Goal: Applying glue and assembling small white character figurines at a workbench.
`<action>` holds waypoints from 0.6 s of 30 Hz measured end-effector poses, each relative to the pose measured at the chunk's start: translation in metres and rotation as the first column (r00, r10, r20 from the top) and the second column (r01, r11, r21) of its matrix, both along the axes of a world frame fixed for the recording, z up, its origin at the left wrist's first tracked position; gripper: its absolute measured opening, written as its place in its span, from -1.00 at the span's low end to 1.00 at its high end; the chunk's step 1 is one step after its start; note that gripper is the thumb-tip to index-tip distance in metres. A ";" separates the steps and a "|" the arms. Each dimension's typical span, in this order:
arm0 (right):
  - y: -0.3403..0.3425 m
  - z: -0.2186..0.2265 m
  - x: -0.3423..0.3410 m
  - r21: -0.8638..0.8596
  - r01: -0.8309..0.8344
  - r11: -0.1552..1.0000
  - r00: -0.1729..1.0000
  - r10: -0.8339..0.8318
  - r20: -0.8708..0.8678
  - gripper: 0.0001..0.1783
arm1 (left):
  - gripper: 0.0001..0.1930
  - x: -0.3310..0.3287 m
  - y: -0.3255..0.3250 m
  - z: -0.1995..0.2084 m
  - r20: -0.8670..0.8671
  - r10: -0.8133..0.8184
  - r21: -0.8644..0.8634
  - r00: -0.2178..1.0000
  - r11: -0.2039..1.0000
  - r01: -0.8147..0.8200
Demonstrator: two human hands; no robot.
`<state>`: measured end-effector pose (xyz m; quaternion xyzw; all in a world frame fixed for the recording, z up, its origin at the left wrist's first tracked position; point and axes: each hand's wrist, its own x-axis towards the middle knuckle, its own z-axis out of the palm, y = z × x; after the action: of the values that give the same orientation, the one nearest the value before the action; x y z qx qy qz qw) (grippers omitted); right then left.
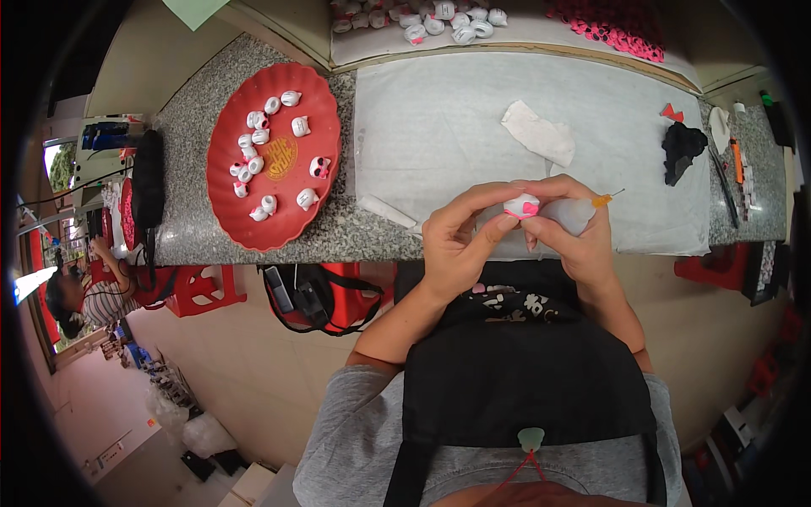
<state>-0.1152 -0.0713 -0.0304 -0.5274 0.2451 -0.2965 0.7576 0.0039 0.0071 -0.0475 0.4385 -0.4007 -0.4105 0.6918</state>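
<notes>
Between my hands, over the front of the white work sheet [439,118], is a small white cat-head-shaped piece [517,205] with a pink bow. My left hand [456,241] pinches it between thumb and fingers. My right hand [590,249] is closed around a translucent squeeze bottle [571,216] with an orange needle tip pointing up to the right. The thumb and fingertips of that hand also reach the white piece near the bow. Part of the bottle is hidden behind the fingers.
To the left, a red scalloped plate [221,169] carries several white pieces. A crumpled white cloth [541,133], black cloth [683,152] and tweezers [724,190] lie rightward. A shelf [507,52] at the back bears white heads and pink parts. Another person [106,291] sits far left.
</notes>
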 end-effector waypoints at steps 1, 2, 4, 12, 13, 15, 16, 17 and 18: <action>-0.001 0.000 0.001 0.029 -0.016 0.999 1.000 0.016 0.003 -0.71 | -0.74 0.000 0.000 0.001 0.004 0.007 -0.001 1.000 1.000 -0.007; -0.003 0.000 0.003 0.058 -0.034 0.998 0.999 0.034 0.008 -0.71 | -0.74 0.001 -0.001 0.004 -0.075 -0.018 0.031 0.997 0.999 0.021; -0.004 0.001 -0.002 0.079 -0.034 0.996 0.999 0.034 0.003 -0.71 | -0.74 0.002 -0.003 0.005 -0.140 -0.020 0.058 0.990 0.998 0.028; 0.004 0.000 0.003 0.094 -0.055 0.994 0.998 0.052 0.039 -0.74 | -0.78 0.007 0.001 -0.004 -0.219 -0.157 -0.078 0.963 0.987 0.144; 0.003 -0.002 0.005 0.090 -0.051 0.995 0.998 0.048 0.040 -0.74 | -0.78 0.008 0.000 -0.003 -0.217 -0.162 -0.081 0.963 0.986 0.148; -0.001 -0.004 0.011 0.100 -0.086 0.991 0.995 0.090 -0.031 -0.66 | -0.79 0.014 0.002 0.002 -0.107 -0.060 -0.022 0.992 0.998 0.058; -0.003 -0.001 0.017 0.098 -0.077 0.992 0.996 0.081 -0.031 -0.66 | -0.80 0.020 0.007 0.006 -0.087 0.012 0.082 0.996 0.997 -0.004; -0.004 0.003 0.023 0.069 -0.099 0.993 0.995 0.101 -0.018 -0.60 | -0.80 0.030 0.008 0.004 0.078 0.165 0.010 0.983 0.986 -0.166; -0.007 0.005 0.024 0.041 -0.120 0.992 0.993 0.120 -0.005 -0.53 | -0.80 0.044 0.011 0.010 0.197 0.318 -0.028 0.927 0.948 -0.319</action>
<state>-0.0912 -0.0787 -0.0255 -0.5269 0.2219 -0.2434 0.7835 0.0477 0.0181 -0.0377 0.5381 -0.3906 -0.2480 0.7045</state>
